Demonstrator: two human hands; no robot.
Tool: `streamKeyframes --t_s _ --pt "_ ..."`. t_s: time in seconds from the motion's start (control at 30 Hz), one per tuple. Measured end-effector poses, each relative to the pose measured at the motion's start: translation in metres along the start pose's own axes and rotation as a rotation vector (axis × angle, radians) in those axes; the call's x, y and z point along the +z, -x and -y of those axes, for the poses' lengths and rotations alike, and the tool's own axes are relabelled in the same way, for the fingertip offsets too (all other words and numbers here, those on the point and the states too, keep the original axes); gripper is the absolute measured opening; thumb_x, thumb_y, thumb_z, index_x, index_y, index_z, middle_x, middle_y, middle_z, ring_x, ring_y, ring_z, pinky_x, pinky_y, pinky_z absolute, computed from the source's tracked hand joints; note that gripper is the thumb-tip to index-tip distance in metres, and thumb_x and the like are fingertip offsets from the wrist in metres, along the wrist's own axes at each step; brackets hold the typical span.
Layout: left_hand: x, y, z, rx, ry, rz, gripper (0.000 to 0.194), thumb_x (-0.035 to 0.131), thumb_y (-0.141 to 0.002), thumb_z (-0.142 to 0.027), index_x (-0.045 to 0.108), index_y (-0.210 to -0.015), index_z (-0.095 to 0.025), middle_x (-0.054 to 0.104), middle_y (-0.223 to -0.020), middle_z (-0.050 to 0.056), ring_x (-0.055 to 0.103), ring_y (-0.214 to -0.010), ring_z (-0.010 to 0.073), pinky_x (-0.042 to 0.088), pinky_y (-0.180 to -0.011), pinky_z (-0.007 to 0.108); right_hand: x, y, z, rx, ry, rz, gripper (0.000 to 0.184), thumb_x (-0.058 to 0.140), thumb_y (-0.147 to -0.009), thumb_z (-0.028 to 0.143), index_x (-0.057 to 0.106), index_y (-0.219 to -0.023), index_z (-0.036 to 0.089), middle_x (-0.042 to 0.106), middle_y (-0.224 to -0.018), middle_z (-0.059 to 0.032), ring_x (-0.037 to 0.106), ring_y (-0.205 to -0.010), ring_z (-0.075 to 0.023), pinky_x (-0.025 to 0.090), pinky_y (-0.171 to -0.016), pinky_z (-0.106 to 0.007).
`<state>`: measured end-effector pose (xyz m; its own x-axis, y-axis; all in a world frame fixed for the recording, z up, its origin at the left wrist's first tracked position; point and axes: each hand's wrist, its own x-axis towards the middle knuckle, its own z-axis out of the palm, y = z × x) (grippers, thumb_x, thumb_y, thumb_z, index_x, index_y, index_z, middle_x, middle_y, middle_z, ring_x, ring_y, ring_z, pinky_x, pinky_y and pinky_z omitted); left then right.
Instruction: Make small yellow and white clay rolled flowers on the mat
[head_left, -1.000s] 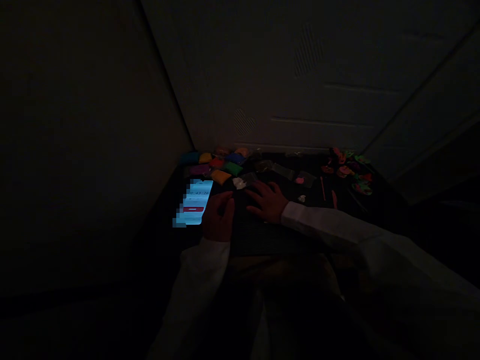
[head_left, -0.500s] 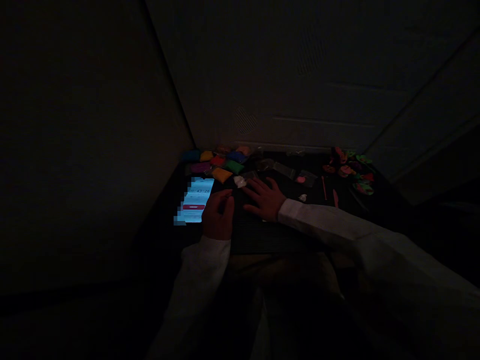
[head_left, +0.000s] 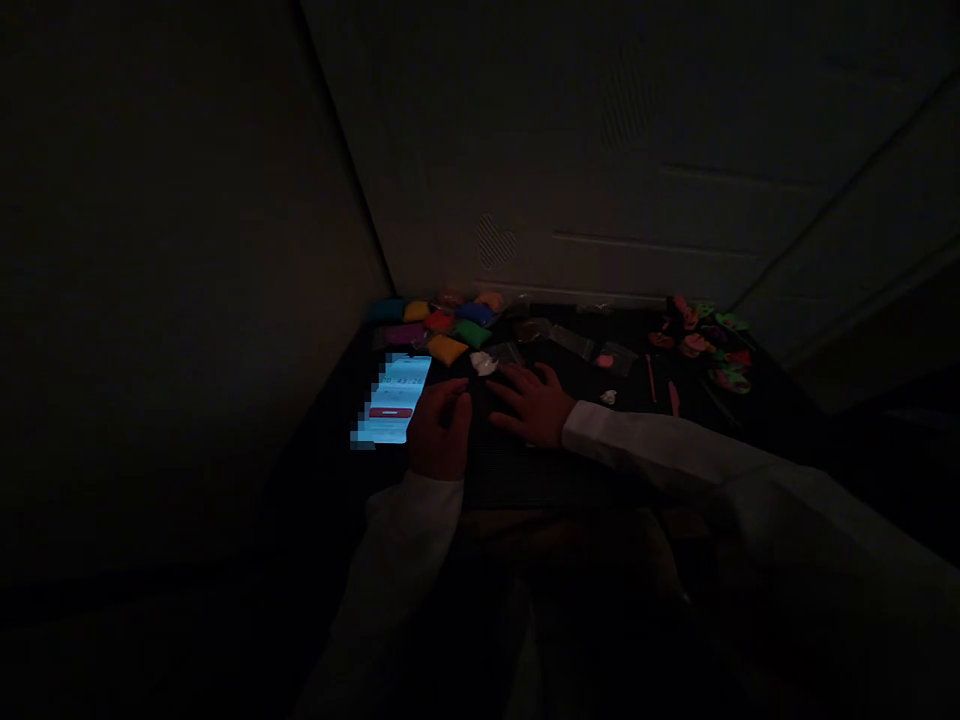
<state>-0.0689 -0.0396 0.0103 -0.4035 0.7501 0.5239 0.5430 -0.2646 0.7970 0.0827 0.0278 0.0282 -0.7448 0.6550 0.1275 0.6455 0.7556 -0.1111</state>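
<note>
The right hand (head_left: 536, 403) has slid back a bit, fingers wide. The left hand (head_left: 439, 432) is curled; too dark to tell its hold. Ahead lies a white lump (head_left: 484, 363); bare table (head_left: 525, 482) runs to the near edge.

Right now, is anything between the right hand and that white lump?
Nothing visible stands between the right hand and the white lump; its fingers reach close beside it, though darkness hides whether they touch.

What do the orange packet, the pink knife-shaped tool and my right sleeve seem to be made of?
Orange packet: perhaps soft clay in plastic film, given its puffy pillow shape. Pink knife-shaped tool: probably plastic, evenly coloured, smooth-looking. Right sleeve: cloth, matte with folds; weave too dark to read.
</note>
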Motion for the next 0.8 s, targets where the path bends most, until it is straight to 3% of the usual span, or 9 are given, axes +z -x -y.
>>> streamKeyframes --t_s 0.17,0.27,0.4,0.53,0.8 --pt "0.000 0.001 0.002 0.000 0.004 -0.003 0.023 0.050 -0.077 -0.029 0.058 -0.097 -0.020 0.059 -0.096 0.003 0.056 -0.086 0.0138 0.045 -0.078 0.028 -0.034 -0.015 -0.016 0.034 -0.062 -0.055 0.053 0.014 -0.089 0.047 0.030 -0.131 0.020 0.034 -0.135 -0.0085 0.032 -0.123 -0.0184 0.027 -0.096 -0.042" --pt "0.000 0.001 0.003 -0.003 0.006 -0.009 0.023 0.050 -0.077 -0.029 0.058 -0.096 -0.020 0.059 -0.096 0.003 0.056 -0.086 0.0139 0.045 -0.077 0.028 -0.046 -0.020 -0.023 0.003 -0.064 -0.076 0.051 0.010 -0.091 0.039 0.035 -0.127 0.014 0.043 -0.129 -0.0087 0.037 -0.119 -0.0134 0.030 -0.094 -0.032" --pt "0.000 0.000 0.002 -0.004 0.005 -0.024 0.023 0.050 -0.077 -0.029 0.058 -0.097 -0.020 0.059 -0.097 0.003 0.056 -0.086 0.0143 0.045 -0.077 0.029 -0.029 -0.011 -0.015 -0.104 -0.005 -0.048 0.044 0.031 -0.087 0.044 0.046 -0.118 0.018 0.049 -0.123 -0.0081 0.042 -0.114 -0.0200 0.025 -0.096 -0.041" --pt "-0.001 -0.001 -0.001 0.003 -0.005 -0.024 0.022 0.051 -0.077 -0.028 0.059 -0.095 -0.020 0.060 -0.095 0.003 0.056 -0.085 0.0143 0.046 -0.077 0.029 -0.005 0.000 -0.005 -0.174 0.045 -0.040 0.044 0.032 -0.087 0.044 0.048 -0.117 0.017 0.051 -0.122 -0.0107 0.042 -0.113 -0.0223 0.022 -0.095 -0.045" --pt "-0.001 -0.001 -0.002 -0.001 -0.008 -0.025 0.022 0.050 -0.077 -0.028 0.058 -0.096 -0.020 0.060 -0.095 0.003 0.056 -0.083 0.0135 0.046 -0.074 0.028 -0.001 0.000 -0.004 -0.220 0.105 -0.048 0.049 0.030 -0.085 0.049 0.046 -0.119 0.017 0.049 -0.124 -0.0117 0.038 -0.116 -0.0250 0.018 -0.096 -0.049"
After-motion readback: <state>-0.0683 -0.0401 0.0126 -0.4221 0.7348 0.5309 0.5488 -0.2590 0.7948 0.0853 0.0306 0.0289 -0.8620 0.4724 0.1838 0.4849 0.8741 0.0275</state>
